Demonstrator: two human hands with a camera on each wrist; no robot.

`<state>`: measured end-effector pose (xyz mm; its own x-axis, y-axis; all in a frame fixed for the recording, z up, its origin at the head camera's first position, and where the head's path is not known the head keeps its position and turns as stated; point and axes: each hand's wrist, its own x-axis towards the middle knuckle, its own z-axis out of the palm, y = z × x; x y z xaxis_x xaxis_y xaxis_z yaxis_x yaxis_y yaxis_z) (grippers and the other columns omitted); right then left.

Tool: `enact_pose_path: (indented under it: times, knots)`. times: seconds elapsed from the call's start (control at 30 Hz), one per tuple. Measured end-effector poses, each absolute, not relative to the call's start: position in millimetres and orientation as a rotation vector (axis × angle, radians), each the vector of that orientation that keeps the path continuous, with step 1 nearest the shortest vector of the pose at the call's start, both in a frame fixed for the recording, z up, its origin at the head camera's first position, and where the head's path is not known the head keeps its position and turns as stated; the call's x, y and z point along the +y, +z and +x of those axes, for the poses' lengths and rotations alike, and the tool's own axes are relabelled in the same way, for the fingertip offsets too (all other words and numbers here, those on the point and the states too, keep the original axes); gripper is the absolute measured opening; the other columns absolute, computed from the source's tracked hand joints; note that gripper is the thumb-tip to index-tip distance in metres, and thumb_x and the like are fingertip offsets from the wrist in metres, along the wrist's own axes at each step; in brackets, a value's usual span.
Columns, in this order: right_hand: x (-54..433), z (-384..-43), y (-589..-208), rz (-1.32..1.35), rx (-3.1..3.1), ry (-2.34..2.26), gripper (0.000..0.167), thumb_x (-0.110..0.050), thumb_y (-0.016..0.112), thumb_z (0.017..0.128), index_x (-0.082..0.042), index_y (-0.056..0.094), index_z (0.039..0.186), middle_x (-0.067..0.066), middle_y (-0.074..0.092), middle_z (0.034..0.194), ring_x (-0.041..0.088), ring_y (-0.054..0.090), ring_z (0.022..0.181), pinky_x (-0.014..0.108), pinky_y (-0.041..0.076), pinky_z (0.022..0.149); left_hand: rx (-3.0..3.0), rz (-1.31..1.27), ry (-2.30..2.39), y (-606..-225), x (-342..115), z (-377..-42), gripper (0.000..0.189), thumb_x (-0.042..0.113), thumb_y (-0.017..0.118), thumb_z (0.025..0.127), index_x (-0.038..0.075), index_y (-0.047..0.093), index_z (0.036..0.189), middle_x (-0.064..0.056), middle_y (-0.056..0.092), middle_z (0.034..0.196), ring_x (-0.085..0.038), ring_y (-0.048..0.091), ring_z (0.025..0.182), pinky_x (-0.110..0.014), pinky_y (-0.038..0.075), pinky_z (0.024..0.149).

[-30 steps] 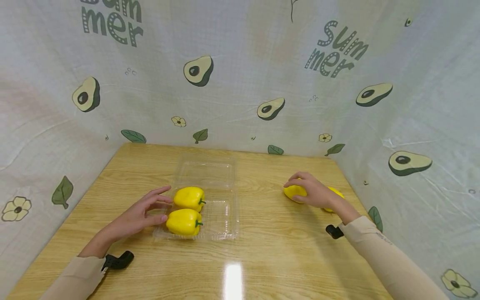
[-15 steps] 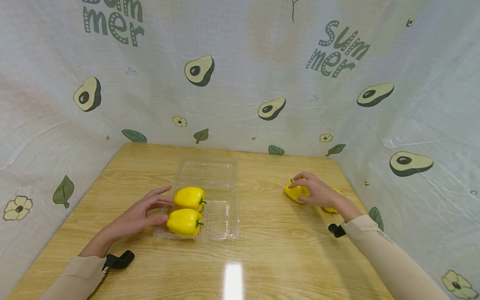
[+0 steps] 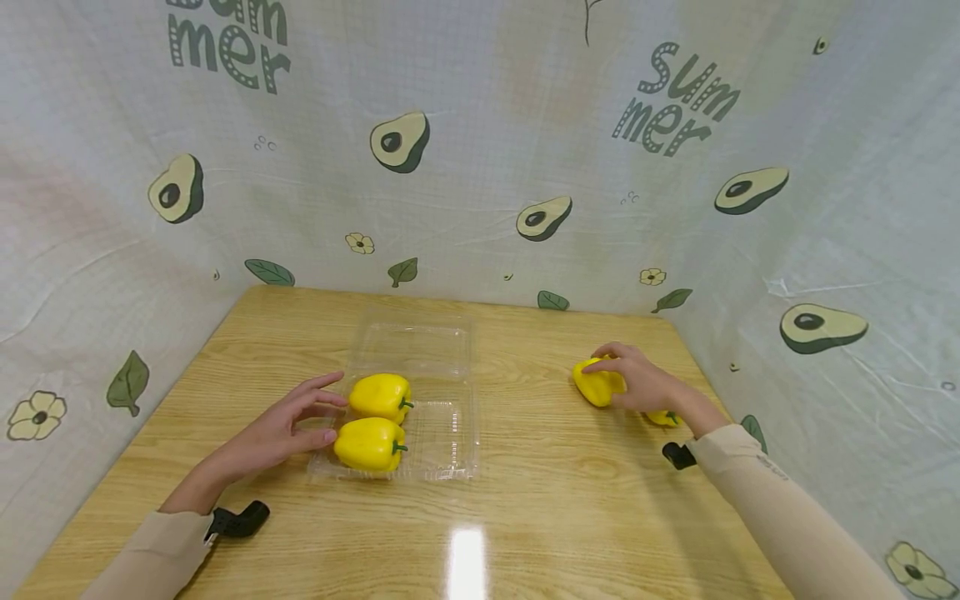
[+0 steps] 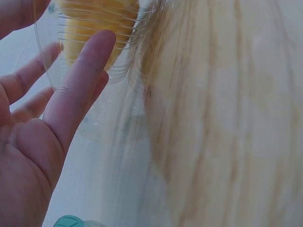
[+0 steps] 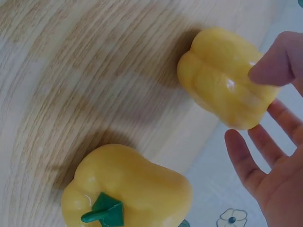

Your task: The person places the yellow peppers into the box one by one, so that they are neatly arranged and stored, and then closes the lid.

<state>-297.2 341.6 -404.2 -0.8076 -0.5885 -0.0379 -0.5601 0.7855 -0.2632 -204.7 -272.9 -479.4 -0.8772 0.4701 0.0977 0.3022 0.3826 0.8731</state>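
Note:
My right hand [image 3: 647, 388] pinches a yellow bell pepper [image 3: 592, 385] at the table's right side. In the right wrist view the thumb lies on the near side of that bell pepper [image 5: 222, 75] and the fingertips are at its lower side. A second bell pepper [image 5: 137, 187], green stem showing, lies on the wood beside it, partly covered by my wrist in the head view. At left, my left hand [image 3: 277, 433] has its fingers relaxed at the edge of a clear plastic container [image 3: 435, 437]. Two bell peppers, one rear [image 3: 378, 395] and one front [image 3: 367, 444], lie in its left half.
The clear hinged lid [image 3: 412, 346] lies folded back behind the container. A wooden table [image 3: 540, 500] spans the scene, with a patterned cloth [image 3: 480, 150] hanging around its back and sides. Black cameras sit on both wrists.
The right hand has shifted slightly right, and the bell pepper in it has turned, so its stem no longer shows. The stem of the bell pepper by the wrist now shows. The left hand stays put.

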Motion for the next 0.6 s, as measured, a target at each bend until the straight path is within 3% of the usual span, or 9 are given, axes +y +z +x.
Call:
enact_pose_path:
  times: [0.27, 0.6]
  knots:
    - [345.3, -297.0, -400.9, -0.918, 2.830, -0.321, 0.071, 0.024, 0.069, 0.079, -0.013, 0.069, 0.141, 0.027, 0.046, 0.149, 0.054, 0.040, 0.132, 0.070, 0.040, 0.105, 2.468, 0.709, 1.506, -479.4, -272.7, -204.3, 0.043, 0.021, 0.074, 0.103, 0.019, 0.061, 0.144, -0.014, 0.024, 0.172, -0.045, 0.056, 0.136, -0.021, 0.050, 0.100]
    - [346.8, -297.4, -400.9, -0.912, 2.848, -0.256, 0.067, 0.017, 0.076, 0.085, -0.013, 0.066, 0.144, 0.026, 0.049, 0.145, 0.048, 0.044, 0.124, 0.066, 0.044, 0.101, 2.462, 0.697, 1.512, -479.4, -271.5, -204.8, 0.047, 0.021, 0.074, 0.102, 0.017, 0.060, 0.146, -0.014, 0.027, 0.171, -0.045, 0.056, 0.136, -0.022, 0.051, 0.100]
